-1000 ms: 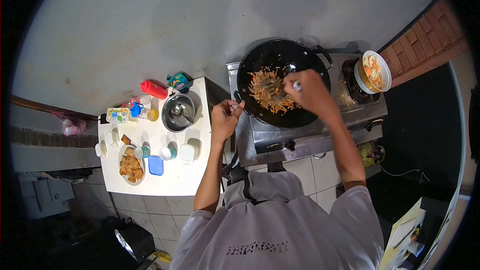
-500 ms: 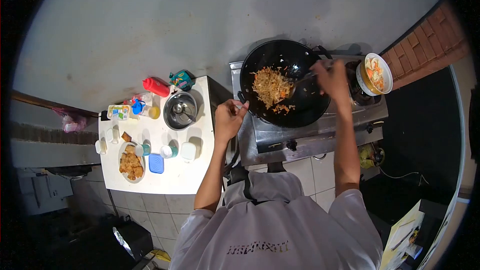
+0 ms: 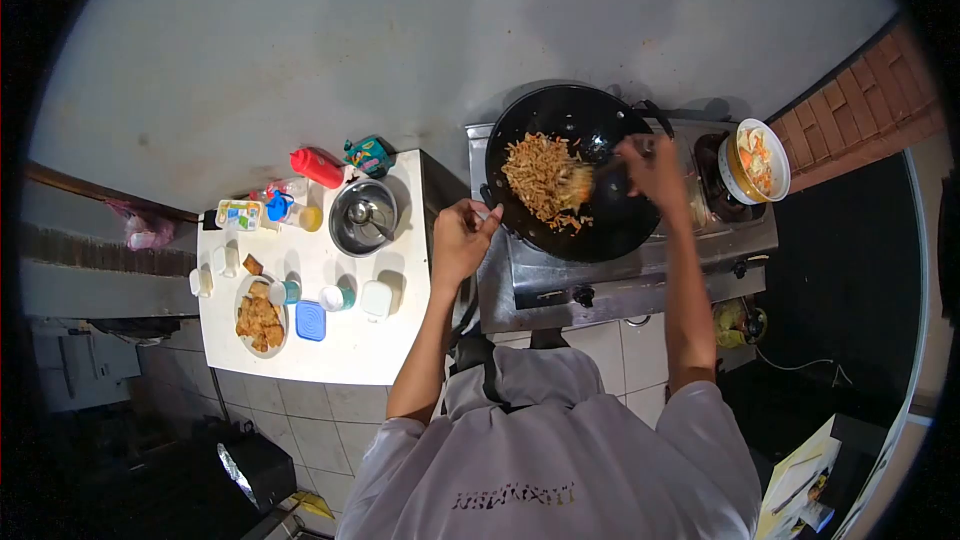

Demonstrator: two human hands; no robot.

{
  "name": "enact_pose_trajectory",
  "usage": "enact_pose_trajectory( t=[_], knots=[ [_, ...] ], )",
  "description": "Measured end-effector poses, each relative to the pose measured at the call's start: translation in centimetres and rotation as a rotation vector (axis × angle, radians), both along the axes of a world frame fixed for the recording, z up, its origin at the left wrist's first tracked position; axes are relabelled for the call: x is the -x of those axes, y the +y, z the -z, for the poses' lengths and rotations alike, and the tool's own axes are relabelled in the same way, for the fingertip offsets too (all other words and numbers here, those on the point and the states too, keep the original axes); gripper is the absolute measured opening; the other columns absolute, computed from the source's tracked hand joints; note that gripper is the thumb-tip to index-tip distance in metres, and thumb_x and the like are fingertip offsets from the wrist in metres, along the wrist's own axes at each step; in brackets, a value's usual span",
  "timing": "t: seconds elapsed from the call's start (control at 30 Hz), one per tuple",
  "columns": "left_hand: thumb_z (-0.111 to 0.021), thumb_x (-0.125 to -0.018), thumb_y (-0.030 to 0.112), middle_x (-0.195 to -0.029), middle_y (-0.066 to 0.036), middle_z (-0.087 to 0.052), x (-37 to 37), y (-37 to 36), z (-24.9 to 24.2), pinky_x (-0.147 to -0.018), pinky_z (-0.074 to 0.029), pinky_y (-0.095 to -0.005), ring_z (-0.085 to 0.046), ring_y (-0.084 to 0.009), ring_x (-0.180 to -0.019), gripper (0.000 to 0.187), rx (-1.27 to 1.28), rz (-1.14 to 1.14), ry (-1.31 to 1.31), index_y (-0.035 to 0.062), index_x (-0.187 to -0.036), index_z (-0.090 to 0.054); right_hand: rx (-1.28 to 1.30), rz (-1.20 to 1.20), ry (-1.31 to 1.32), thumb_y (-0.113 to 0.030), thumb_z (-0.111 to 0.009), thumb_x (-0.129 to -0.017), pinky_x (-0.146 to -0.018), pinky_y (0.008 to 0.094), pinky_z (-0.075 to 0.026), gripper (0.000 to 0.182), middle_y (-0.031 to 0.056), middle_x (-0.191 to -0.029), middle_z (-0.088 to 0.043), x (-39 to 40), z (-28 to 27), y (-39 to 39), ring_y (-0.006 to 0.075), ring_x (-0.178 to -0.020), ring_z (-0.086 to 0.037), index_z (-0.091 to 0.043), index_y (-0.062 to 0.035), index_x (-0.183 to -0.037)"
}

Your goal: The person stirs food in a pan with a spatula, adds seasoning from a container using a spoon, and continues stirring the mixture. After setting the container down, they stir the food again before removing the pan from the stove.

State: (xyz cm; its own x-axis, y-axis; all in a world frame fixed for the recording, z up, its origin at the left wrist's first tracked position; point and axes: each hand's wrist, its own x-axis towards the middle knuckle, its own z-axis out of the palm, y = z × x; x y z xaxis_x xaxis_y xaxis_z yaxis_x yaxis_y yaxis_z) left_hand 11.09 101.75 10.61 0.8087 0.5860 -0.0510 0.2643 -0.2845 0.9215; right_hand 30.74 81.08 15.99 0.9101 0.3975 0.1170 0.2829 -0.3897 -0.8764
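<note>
A black wok [image 3: 625, 225] sits on the stove, holding a heap of browned, chopped-looking food [image 3: 535, 175] with orange bits. At the wok's left side, my left hand [image 3: 463, 245] is closed around its handle, with a small pale bit showing between the fingers. My right hand [image 3: 655, 180], smeared by motion, is closed on the handle of a spatula [image 3: 580, 185] over the wok. The spatula's blade is blurred and lies in the food, with some of it on top. Another wok handle [image 3: 655, 118] sticks out at the upper right.
Right of the wok, a bowl of cut vegetables [image 3: 757, 160] stands on the other burner of the steel stove [image 3: 640, 285]. On the white table [image 3: 350, 360] are a metal bowl [image 3: 345, 235] with a ladle, a plate of fried pieces [image 3: 260, 320], a red bottle [image 3: 316, 168] and several containers.
My right hand has moved slightly left and down with the spatula, whose blade now carries food. The heap looks shifted and stirred. My left hand stays at the wok's handle.
</note>
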Motion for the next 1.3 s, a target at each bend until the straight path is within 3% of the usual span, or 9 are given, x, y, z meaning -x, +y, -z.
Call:
enact_pose_trajectory(
  t=[0.17, 0.3, 0.37, 0.5, 0.53, 0.63, 0.73, 1.13, 1.3],
  knots=[
    [-0.073, -0.081, 0.019, -0.054, -0.001, -0.050, -0.2, 0.1, 0.3, -0.047, -0.036, -0.0246, -0.044, -0.0061, -0.050, 0.025, -0.018, -0.004, -0.005, -0.0027, -0.076, -0.062, -0.163, -0.068, 0.101, -0.015, -0.060, -0.089, -0.037, 0.0260, -0.044, 0.025, 0.0079, -0.063, -0.061, -1.7, -1.6, -2.2, 0.0115, -0.046, -0.056, -0.066, 0.0085, -0.085],
    [-0.074, -0.080, 0.020, -0.054, 0.000, -0.049, -0.2, -0.2, 0.2, -0.048, -0.036, -0.0244, -0.044, -0.0058, -0.051, 0.025, -0.011, -0.017, -0.019, -0.0026, -0.076, -0.062, 0.059, -0.039, 0.044, -0.015, -0.058, -0.091, -0.036, 0.0254, -0.042, 0.025, 0.0068, -0.061, -0.060, -0.3, -0.5, -1.2, 0.0091, -0.044, -0.053, -0.067, 0.0073, -0.089],
    [-0.074, -0.080, 0.020, -0.054, 0.000, -0.049, -0.1, 0.1, -0.1, -0.048, -0.036, -0.0244, -0.044, -0.0058, -0.051, 0.026, -0.011, -0.018, 0.015, -0.0026, -0.076, -0.062, -0.032, -0.218, 0.022, -0.016, -0.057, -0.092, -0.036, 0.0249, -0.041, 0.023, 0.0055, -0.058, -0.058, 0.0, -0.8, -0.6, 0.0090, -0.046, -0.054, -0.068, 0.0041, -0.090],
    [-0.071, -0.084, 0.018, -0.058, 0.003, -0.046, -0.3, 0.3, 0.0, -0.049, -0.032, -0.0236, -0.041, -0.0051, -0.054, 0.022, -0.005, 0.038, -0.001, -0.0010, -0.078, -0.061, 0.213, -0.345, -0.258, -0.017, -0.060, -0.090, -0.047, 0.0326, -0.044, 0.019, 0.0135, -0.057, -0.058, 2.3, -8.9, -0.8, 0.0210, -0.044, -0.058, -0.069, -0.0002, -0.092],
    [-0.071, -0.084, 0.018, -0.058, 0.004, -0.045, -0.2, 0.3, 0.1, -0.048, -0.032, -0.0236, -0.041, -0.0051, -0.053, 0.022, -0.008, 0.043, 0.000, -0.0012, -0.078, -0.062, 0.225, -0.398, -0.298, -0.013, -0.062, -0.088, -0.045, 0.0278, -0.044, 0.016, 0.0114, -0.066, -0.065, 3.5, -10.1, -0.1, 0.0149, -0.048, -0.058, -0.069, 0.0017, -0.088],
    [-0.073, -0.080, 0.019, -0.056, 0.000, -0.050, -0.4, 0.5, 0.4, -0.048, -0.036, -0.0246, -0.044, -0.0059, -0.051, 0.024, 0.012, 0.015, 0.003, -0.0017, -0.074, -0.062, 0.177, -0.538, -0.581, -0.011, -0.063, -0.085, -0.058, 0.0359, -0.048, 0.012, 0.0160, -0.070, -0.065, 4.8, -5.9, 2.4, 0.0282, -0.058, -0.062, -0.068, -0.0004, -0.084],
    [-0.073, -0.079, 0.018, -0.056, 0.000, -0.051, -0.4, 0.6, 0.6, -0.048, -0.036, -0.0250, -0.044, -0.0063, -0.051, 0.023, 0.062, 0.020, -0.027, -0.0021, -0.074, -0.063, 0.361, -0.524, -0.582, -0.011, -0.063, -0.083, -0.067, 0.0410, -0.047, 0.011, 0.0168, -0.074, -0.065, 4.8, -4.8, 3.1, 0.0354, -0.069, -0.061, -0.068, -0.0019, -0.081],
    [-0.073, -0.081, 0.021, -0.057, 0.003, -0.048, -0.2, 0.1, -0.5, -0.048, -0.032, -0.0240, -0.042, -0.0056, -0.053, 0.025, -0.030, 0.062, 0.007, -0.0013, -0.077, -0.063, 0.411, -0.418, -0.593, -0.007, -0.063, -0.081, -0.066, 0.0420, -0.046, 0.008, 0.0162, -0.075, -0.063, 6.4, -7.8, 0.0, 0.0359, -0.073, -0.060, -0.066, -0.0003, -0.084],
    [-0.072, -0.082, 0.019, -0.056, 0.003, -0.048, -0.3, 0.4, 1.0, -0.047, -0.031, -0.0233, -0.041, -0.0051, -0.052, 0.023, 0.026, 0.068, -0.014, -0.0015, -0.076, -0.063, 0.551, -0.666, -0.430, -0.006, -0.063, -0.080, -0.066, 0.0419, -0.047, 0.010, 0.0146, -0.077, -0.063, 9.1, -7.9, -0.3, 0.0345, -0.077, -0.061, -0.065, -0.0040, -0.090]
  ],
)
